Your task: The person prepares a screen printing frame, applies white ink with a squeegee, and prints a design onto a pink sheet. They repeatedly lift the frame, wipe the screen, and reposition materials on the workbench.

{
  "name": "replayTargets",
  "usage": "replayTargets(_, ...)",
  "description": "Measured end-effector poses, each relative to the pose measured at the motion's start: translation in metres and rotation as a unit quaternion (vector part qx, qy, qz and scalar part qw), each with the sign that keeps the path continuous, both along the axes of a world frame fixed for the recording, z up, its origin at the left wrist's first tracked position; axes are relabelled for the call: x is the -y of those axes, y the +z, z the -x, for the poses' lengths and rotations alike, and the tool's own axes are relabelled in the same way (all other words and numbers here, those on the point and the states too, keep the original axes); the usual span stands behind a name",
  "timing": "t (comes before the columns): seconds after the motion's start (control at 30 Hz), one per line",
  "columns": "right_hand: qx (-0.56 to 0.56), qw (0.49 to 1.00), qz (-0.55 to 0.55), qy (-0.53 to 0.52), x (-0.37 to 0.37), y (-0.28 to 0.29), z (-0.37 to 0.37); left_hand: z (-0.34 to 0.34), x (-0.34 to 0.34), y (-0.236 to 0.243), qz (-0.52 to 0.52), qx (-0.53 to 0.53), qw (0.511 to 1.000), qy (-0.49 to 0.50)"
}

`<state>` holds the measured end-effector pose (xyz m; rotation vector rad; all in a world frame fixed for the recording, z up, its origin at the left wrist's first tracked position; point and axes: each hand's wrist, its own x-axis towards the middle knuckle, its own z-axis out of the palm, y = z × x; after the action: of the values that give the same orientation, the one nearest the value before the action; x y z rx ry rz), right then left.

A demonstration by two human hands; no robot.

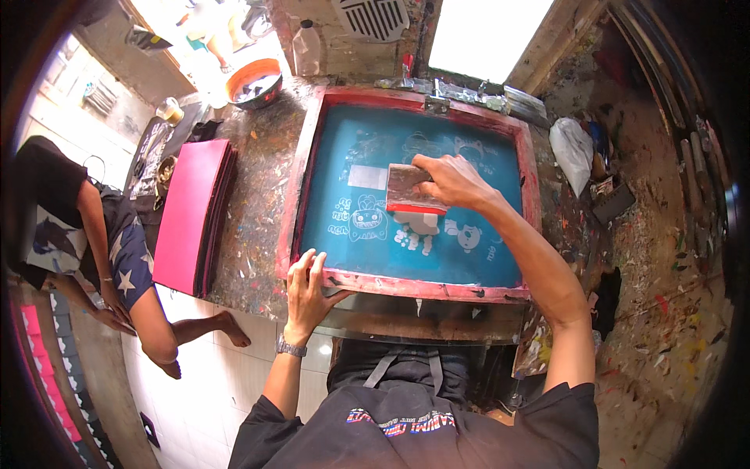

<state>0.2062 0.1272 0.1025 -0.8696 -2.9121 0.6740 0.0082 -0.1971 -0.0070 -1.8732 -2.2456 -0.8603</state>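
Evidently mid-print, the right hand (453, 181) clasps the squeegee (414, 190) on the screen frame (406, 285) that the left hand (306, 285) steadies, open-palmed; next likely needs an even pull.

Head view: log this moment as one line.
left hand: pressing red wooden screen frame | right hand: gripping wooden squeegee on teal mesh | pink sheet stack: beside frame

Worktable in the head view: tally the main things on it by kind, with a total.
Screen printing frame, red border, teal mesh: 1
Squeegee, in the right hand: 1
Stack of pink sheets: 1
Orange-rimmed bowl: 1
White plastic bag: 1
Total: 5
The left hand presses on the frame's near edge.
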Motion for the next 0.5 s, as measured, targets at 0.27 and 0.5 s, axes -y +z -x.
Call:
replayTargets(0.27,-0.010,0.999,-0.032,0.000,0.005,-0.011,-0.005,0.001,-0.002,0.000,-0.001,-0.006,1.000,-0.003)
replayTargets(0.5,-0.047,0.997,0.000,-0.067,0.003,-0.002,-0.008,0.006,0.005,-0.001,0.006,-0.018,1.000,-0.008)
